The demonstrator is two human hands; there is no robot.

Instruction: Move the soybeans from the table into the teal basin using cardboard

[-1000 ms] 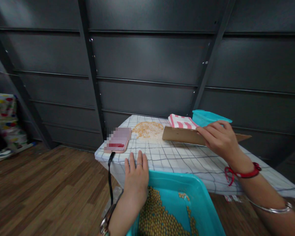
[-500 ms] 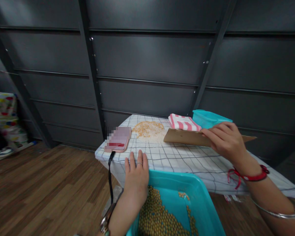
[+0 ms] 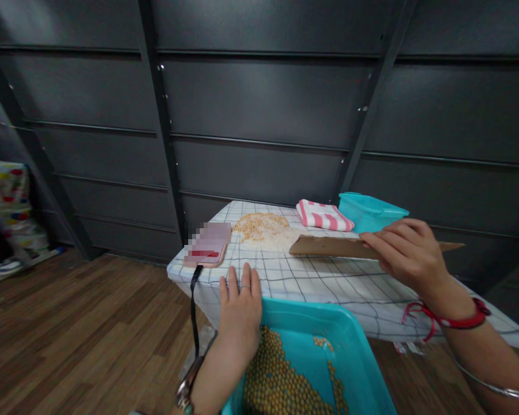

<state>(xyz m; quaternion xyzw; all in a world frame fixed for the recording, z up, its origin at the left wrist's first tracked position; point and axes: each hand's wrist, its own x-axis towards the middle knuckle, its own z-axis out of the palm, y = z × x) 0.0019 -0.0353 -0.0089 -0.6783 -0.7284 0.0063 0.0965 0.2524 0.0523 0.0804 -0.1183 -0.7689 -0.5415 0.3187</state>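
My right hand (image 3: 409, 253) grips a strip of brown cardboard (image 3: 333, 246) by its upper edge, holding it low over the tablecloth with one long side facing me. Just left of the cardboard lies a spread of white grains (image 3: 279, 239), mixed at the back with yellow kernels (image 3: 259, 223). My left hand (image 3: 241, 311) rests flat, fingers stretched out, at the table's front edge beside the rim of a turquoise tub (image 3: 315, 308). Inside that tub are many round, brownish-yellow beans (image 3: 281, 380), heaped toward the left.
A pink phone (image 3: 207, 245) with a black strap lies at the table's left corner. A pink-and-white striped cloth (image 3: 324, 215) and a smaller turquoise container (image 3: 369, 212) sit at the back right. The checked tablecloth (image 3: 285, 276) covers the table, against a dark panelled wall (image 3: 259, 98).
My right hand has shifted a little right and toward me with the cardboard, which is now lower, so more of the striped cloth shows. My left hand has stayed in place.
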